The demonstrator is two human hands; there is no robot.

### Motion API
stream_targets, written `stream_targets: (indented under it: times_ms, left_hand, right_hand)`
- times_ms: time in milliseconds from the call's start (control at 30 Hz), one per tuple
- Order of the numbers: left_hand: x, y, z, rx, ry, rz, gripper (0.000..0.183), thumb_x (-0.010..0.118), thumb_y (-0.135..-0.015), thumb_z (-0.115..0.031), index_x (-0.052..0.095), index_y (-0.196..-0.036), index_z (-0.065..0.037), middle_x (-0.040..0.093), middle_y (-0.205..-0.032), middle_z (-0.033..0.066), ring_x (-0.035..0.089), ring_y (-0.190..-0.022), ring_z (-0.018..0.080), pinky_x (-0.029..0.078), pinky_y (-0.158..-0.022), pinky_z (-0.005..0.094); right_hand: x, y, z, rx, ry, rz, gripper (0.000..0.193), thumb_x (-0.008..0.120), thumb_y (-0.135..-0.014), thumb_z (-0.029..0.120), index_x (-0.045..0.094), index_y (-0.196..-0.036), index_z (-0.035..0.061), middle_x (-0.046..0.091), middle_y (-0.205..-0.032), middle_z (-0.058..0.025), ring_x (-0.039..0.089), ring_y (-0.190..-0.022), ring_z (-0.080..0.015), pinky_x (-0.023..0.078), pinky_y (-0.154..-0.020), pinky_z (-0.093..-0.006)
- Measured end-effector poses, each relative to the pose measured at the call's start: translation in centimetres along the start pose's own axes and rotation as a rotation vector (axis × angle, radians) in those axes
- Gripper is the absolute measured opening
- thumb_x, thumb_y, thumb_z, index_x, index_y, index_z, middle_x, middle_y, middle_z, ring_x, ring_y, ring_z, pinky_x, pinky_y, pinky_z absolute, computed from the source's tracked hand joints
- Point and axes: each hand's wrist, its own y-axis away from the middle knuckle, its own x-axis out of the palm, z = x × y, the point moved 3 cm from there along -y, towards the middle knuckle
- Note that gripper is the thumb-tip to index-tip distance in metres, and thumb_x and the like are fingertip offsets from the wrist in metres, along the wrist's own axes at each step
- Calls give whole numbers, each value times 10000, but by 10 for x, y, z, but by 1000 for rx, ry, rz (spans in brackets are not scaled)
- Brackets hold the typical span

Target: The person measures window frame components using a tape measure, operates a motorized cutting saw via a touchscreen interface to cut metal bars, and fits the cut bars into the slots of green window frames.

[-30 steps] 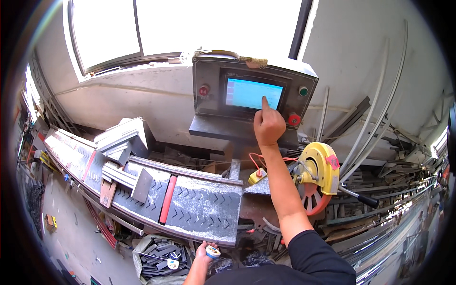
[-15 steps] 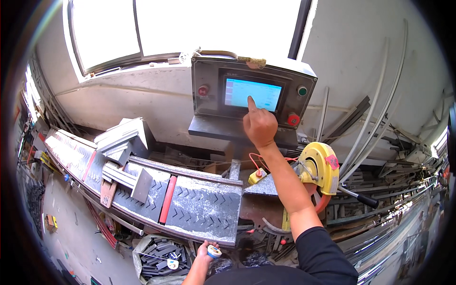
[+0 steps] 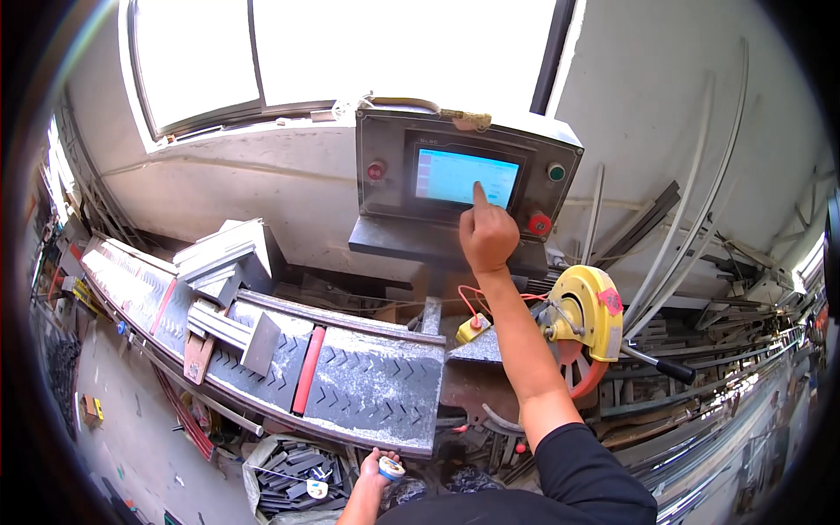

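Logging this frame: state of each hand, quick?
Left hand: closed around a small round tape measure.
Right hand: holds nothing, fist curled, index fingertip on the touchscreen.

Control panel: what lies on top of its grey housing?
On top of the control panel, a flat brownish strip lies near the right front edge, with a pale crumpled scrap at the left. Anything further back is washed out by the bright window.

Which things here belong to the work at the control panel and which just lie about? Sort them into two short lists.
In use:
right hand, forefinger on the touchscreen
control panel with its round buttons
left hand, grip closed on a small round object

Lying about:
yellow-guarded chop saw
metal profiles on the patterned feed table
bag of dark offcuts
long bars leaning on the wall
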Motion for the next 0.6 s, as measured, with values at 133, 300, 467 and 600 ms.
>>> stream_targets:
  times_ms: [133, 300, 467, 600]
  left_hand:
    - [-1, -1, 0, 6, -1, 0, 431, 363, -1016, -427, 516, -910, -38, 616, -923, 145, 604, -820, 324, 486, -781, 525]
    - [-3, -3, 1, 4, -22, 1, 427, 353, -1022, -415, 514, -916, -35, 615, -936, 152, 606, -841, 327, 486, -792, 527]
    - [2, -3, 4, 7, -57, 2, 424, 348, -1025, -410, 508, -921, -31, 612, -918, 149, 602, -830, 323, 492, -796, 519]
    - [-2, -4, 3, 12, -51, -21, 424, 352, -1024, -411, 506, -918, -30, 613, -908, 148, 603, -828, 326, 494, -793, 517]
  right_hand:
    - [4, -1, 13, -240, -124, 148, 496, 647, -726, 69, 620, -1221, 52, 536, -604, -50, 532, -554, -215, 455, -530, -336]
    - [10, -2, 14, -235, -100, 182, 596, 655, -731, 73, 546, -1317, 88, 524, -593, -43, 532, -542, -212, 448, -508, -337]
    - [13, 1, 10, -161, 31, 265, 717, 663, -735, 88, 461, -1421, 138, 523, -588, -41, 535, -535, -205, 441, -480, -333]
    - [15, -1, 10, -164, 68, 286, 735, 667, -731, 97, 447, -1431, 144, 523, -588, -31, 530, -532, -201, 441, -477, -333]
